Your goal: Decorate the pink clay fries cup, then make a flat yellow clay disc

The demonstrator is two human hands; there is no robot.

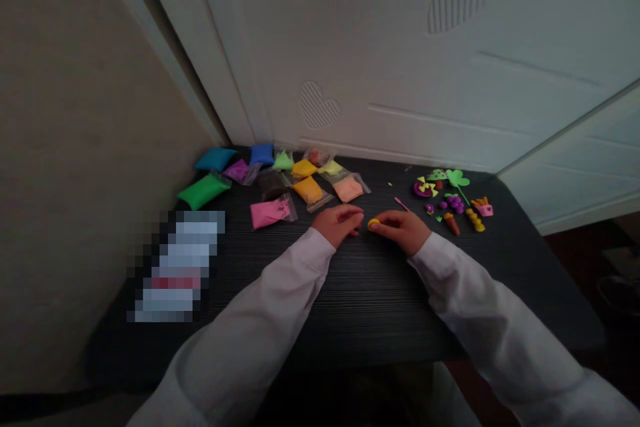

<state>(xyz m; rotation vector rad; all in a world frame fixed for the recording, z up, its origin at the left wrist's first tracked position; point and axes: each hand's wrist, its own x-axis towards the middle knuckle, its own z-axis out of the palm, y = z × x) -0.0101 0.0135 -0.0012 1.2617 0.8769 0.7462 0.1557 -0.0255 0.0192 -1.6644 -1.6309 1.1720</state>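
Toward the far edge of the black desk (pixel 373 313), left of centre, lie coloured packets (pixel 307 191); nearer that edge than the front, the left hand (pixel 335 223) curls, its hold unclear, beside the right hand (pixel 406 229), whose fingers pinch a small yellow piece (pixel 373 223).

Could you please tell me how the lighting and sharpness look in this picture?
Head view: dim overall, with the table's near edge fading into the darkness below; head view: coarse pixelated blocks hide whatever lies at the table's left; head view: the right hand and yellow piece it pinches are readable but slightly soft.
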